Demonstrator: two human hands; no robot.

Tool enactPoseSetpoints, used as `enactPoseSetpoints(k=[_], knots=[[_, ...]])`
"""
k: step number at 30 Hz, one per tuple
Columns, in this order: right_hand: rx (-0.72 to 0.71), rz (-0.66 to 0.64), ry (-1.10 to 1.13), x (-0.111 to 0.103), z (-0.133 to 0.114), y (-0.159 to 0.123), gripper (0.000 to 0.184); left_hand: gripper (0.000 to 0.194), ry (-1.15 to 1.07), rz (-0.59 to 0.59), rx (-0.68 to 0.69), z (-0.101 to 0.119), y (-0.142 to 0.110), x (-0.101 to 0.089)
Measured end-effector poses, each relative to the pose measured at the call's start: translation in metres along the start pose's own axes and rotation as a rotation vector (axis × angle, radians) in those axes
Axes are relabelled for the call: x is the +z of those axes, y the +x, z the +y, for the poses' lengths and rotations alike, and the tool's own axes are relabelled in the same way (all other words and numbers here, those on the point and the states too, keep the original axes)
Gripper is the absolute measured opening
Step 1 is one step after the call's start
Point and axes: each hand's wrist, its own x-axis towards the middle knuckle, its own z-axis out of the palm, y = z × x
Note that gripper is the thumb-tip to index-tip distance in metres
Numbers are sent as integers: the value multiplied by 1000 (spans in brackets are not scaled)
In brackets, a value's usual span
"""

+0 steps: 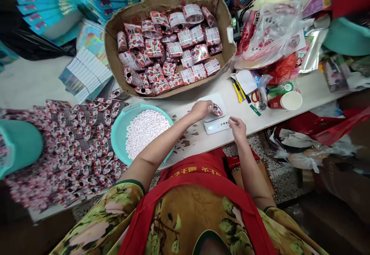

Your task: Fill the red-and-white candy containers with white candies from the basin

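The tub (pixel 118 133) is set left of the scale (pixel 213 128). The right hand (pixel 238 129) is loosely curled at the scale's right; its contents cannot be told. By the nearer left hand (pixel 201 109), over the scale, the packet (pixel 217 110) is pinched, lying right of the fingers, its long axis slanting near-right.

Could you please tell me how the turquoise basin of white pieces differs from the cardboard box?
The basin is rounded and turquoise; the box is brown, elongated and looks larger. The basin holds small white pieces, while the box holds printed packets. Both are open-topped containers on the table.
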Motion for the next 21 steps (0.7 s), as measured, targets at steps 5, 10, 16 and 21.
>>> enactPoseSetpoints(k=[5,10,16,21], knots=[[-9,-1,24,-8,7,8,55,31,329,-109,-24,20,20,14],[18,34,68,-15,13,12,54,30,296,-109,-11,17,23,18],[18,27,83,-19,15,10,51,19,-202,11,-37,10,25,20],[27,37,83,-22,16,6,52,28,-1205,98,-318,-11,-2,-3]])
